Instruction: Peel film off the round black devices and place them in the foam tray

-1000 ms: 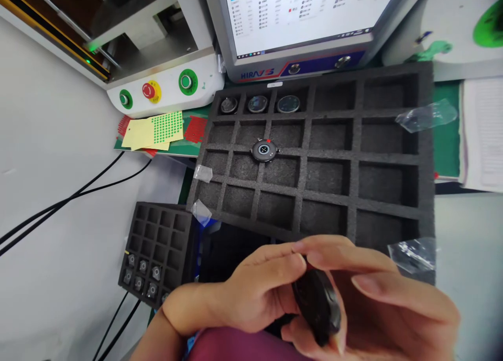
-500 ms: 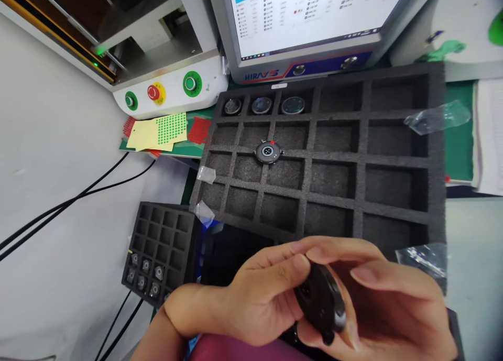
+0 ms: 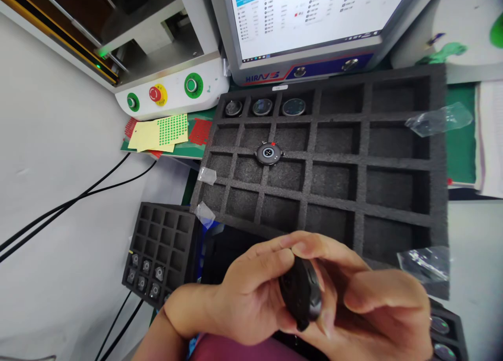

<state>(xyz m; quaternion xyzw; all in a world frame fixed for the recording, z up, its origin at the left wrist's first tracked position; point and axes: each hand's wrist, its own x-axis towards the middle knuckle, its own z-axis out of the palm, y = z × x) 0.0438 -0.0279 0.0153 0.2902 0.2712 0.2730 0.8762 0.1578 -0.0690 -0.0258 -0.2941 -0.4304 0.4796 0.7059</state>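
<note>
A round black watch case (image 3: 301, 293) is held on edge between both hands, in front of the big foam tray. My left hand (image 3: 255, 293) pinches its upper rim with the thumb, the other fingers curled behind it. My right hand (image 3: 369, 303) cups the far side, its fingers closed against the case; part of its grip is hidden. Another watch case (image 3: 269, 153) lies back side up across the dividers of the dark foam tray (image 3: 438, 193), with a red dot on its rim. Three round watch faces (image 3: 294, 107) sit in the tray's back row.
A smaller foam tray (image 3: 183, 223) with several small parts stands at the left. At lower right a tray holds round watch faces (image 3: 439, 324). Behind are a monitor (image 3: 306, 20) and a machine panel with a red button (image 3: 154, 93). Yellow sticker sheets (image 3: 147, 135) lie beside it.
Both hands have shifted left with the watch case, turning it slightly more edge-on. The tray of watch faces at lower right has come into view.
</note>
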